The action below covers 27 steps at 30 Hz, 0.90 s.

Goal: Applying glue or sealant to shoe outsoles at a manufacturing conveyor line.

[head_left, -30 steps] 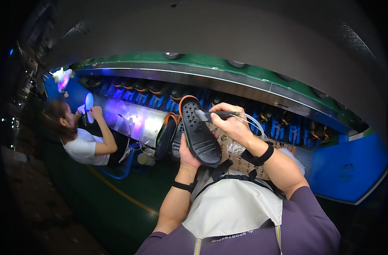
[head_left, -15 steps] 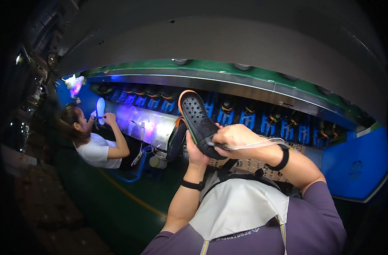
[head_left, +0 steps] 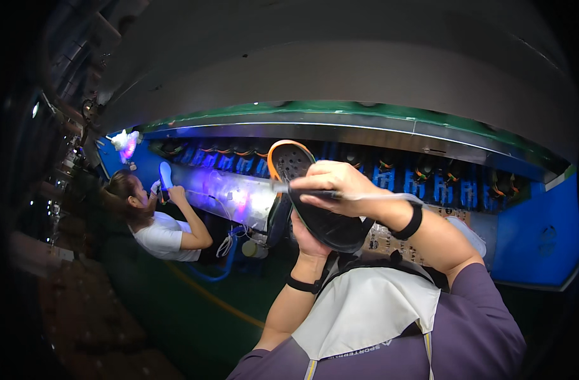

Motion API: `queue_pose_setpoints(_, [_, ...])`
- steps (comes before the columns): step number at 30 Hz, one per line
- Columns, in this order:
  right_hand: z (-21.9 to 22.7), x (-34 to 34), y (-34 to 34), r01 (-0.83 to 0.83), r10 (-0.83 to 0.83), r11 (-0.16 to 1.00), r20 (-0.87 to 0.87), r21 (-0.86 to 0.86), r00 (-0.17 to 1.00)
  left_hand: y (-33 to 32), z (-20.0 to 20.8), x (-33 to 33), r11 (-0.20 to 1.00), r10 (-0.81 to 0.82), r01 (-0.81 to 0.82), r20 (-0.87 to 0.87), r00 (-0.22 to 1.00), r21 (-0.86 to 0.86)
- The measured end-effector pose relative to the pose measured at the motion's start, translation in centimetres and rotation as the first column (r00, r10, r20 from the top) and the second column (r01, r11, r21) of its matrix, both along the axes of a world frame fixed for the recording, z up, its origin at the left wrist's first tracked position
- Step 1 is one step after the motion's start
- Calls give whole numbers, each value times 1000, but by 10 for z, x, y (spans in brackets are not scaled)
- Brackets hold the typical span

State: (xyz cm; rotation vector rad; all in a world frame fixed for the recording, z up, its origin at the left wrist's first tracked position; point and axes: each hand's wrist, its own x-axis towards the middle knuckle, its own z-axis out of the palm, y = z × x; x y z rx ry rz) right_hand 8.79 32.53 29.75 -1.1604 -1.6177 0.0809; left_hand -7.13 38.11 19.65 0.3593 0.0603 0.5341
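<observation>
My left hand (head_left: 309,235) is wrapped around the underside of a black shoe sole (head_left: 330,225). The sole is tilted, with an orange rim and a pattern of small holes at its far end. My right hand (head_left: 345,180) crosses above it, closed on a dark-handled brush (head_left: 318,192) whose pale tip points left, over the sole. Whether the tip touches the sole I cannot tell. From the back of this hand a clear tube (head_left: 391,197) runs along my forearm. Beside my left hand is another dark sole (head_left: 278,221), partly hidden.
Beyond my hands, a row of blue holders (head_left: 438,189) carries dark soles with orange edges under a long grey machine hood (head_left: 340,69). To the left, a co-worker in a white shirt (head_left: 169,235) holds a sole under purple light. A blue machine panel (head_left: 536,234) stands right.
My right hand and brush have moved up from the sole's near end toward its holed end. The sole has tilted, and the view has shifted slightly.
</observation>
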Motion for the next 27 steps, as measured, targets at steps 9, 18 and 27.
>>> queue_pose_setpoints(9, [2, 2, -2, -98, 97, 995, 108, 7, 989, 1, 7, 3, 991, 23, -11, 85, 996, -133])
queue_pose_setpoints(18, [13, -4, -14, -244, 254, 967, 292, -74, 922, 17, -11, -5, 994, 76, -82, 82, 994, 76])
queue_pose_setpoints(27, [14, -4, -27, -313, 335, 942, 321, -119, 886, 32, 6, -3, 986, 167, -167, -90, 982, 12])
